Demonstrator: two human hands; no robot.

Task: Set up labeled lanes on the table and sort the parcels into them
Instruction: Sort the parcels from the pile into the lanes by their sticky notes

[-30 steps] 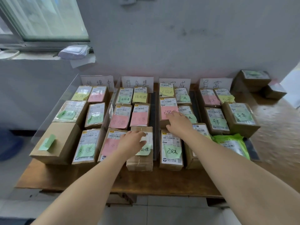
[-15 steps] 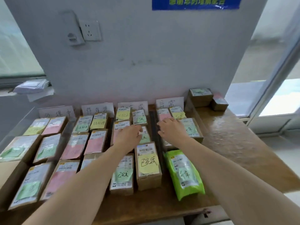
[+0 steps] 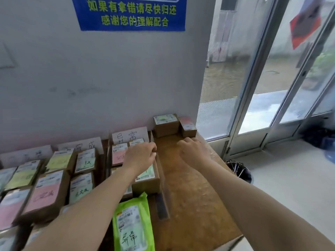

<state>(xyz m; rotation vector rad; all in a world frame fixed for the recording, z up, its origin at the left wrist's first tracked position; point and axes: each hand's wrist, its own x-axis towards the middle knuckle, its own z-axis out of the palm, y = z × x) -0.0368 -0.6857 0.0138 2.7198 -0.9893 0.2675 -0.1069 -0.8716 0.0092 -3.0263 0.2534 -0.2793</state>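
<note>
1. A grey wall (image 3: 108, 78) fills the back of the view. To its right stand glass doors (image 3: 272, 78), cut off at the top and right edges.
2. A brown wooden table (image 3: 190, 196) stands against the wall. Its right part is bare, and its left end runs out of the picture.
3. A blue sign (image 3: 128, 13) with yellow-green writing hangs high on the wall, its top cut off.
4. The parcels (image 3: 45, 192) lie in rows on the left part of the table, each with a pink, yellow or green note. The ones at the lower left are blurred and partly hidden by the left forearm.
5. A green bag (image 3: 133, 225) lies at the near end of the rightmost lane, its lower end out of view.
6. A larger box (image 3: 165, 125) and a smaller box (image 3: 187, 126) stand side by side at the far right corner, apart from the lanes.
7. White lane cards (image 3: 129, 135) lean against the wall behind the rows. The leftmost cards are too smeared to read.
8. The left hand (image 3: 140, 156) is above the far parcels of the rightmost lane with its fingers curled in. It may be pinching the top of a clear divider (image 3: 162, 178), but I cannot tell.
9. The right hand (image 3: 194, 151) is over the bare wood, near the two boxes. Its fingers are loosely bent and it holds nothing.
10. A dark bin (image 3: 239, 169) shows on the floor behind the right forearm.
</note>
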